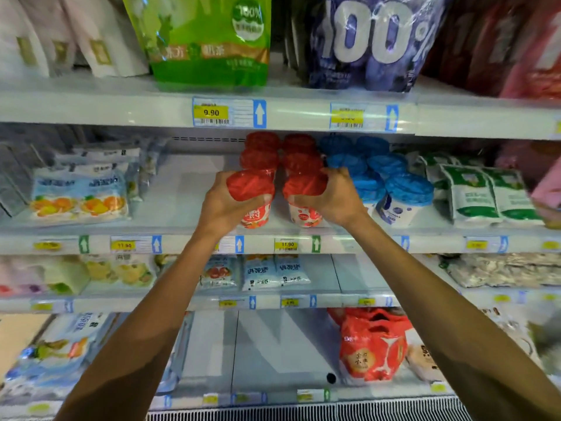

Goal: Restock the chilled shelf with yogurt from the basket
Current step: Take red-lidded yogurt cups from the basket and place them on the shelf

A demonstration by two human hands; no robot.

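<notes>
Red-lidded yogurt cups (274, 165), upright, two rows on chilled shelf (182, 243), front pair gripped

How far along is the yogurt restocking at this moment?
Done: two rows of red-lidded cups stand at the back. In hand: the left hand and right hand each grip a front cup on the shelf. Left: unclear, the basket is out of view.

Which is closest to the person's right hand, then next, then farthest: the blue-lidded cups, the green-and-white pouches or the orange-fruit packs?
From the right hand, which grips a red-lidded cup:
1. Blue-lidded cups, just to its right.
2. Green-and-white pouches, further right.
3. Orange-fruit packs, far left.
</notes>
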